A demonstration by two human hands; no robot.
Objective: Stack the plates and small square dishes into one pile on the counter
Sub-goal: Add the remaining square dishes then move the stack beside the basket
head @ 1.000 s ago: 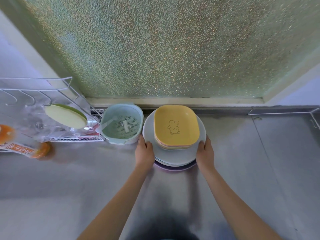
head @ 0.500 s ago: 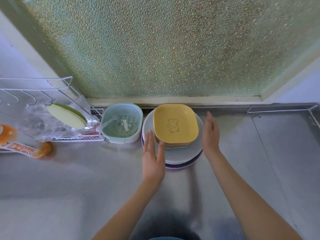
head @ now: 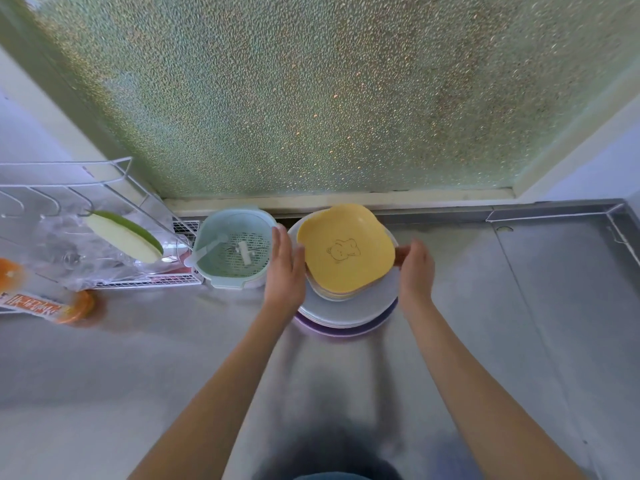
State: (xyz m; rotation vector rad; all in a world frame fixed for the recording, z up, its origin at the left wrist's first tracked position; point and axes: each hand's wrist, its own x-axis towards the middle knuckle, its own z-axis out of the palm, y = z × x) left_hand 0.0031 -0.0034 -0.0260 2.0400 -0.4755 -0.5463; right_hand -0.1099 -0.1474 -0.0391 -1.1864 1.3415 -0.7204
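A pile stands at the back of the steel counter (head: 519, 341). Its base is a purple plate (head: 346, 330), with white round plates (head: 360, 306) above it. On top sit several small square dishes, the uppermost a yellow dish (head: 346, 254) with a bear drawing, turned askew to the ones below. My left hand (head: 284, 271) lies with straight fingers against the left edge of the square dishes. My right hand (head: 415, 271) curls its fingers and thumb round their right edge.
A pale green strainer basket (head: 235, 251) stands right beside my left hand. Further left are a white wire rack (head: 69, 188) with a sponge (head: 124, 237) and an orange packet (head: 38, 303). Frosted glass rises behind the pile. A raised steel rim (head: 554, 211) borders the back right.
Both hands let go of the round plates' rims, moved up and closed in on the small square dishes. The yellow dish has turned on the pile.
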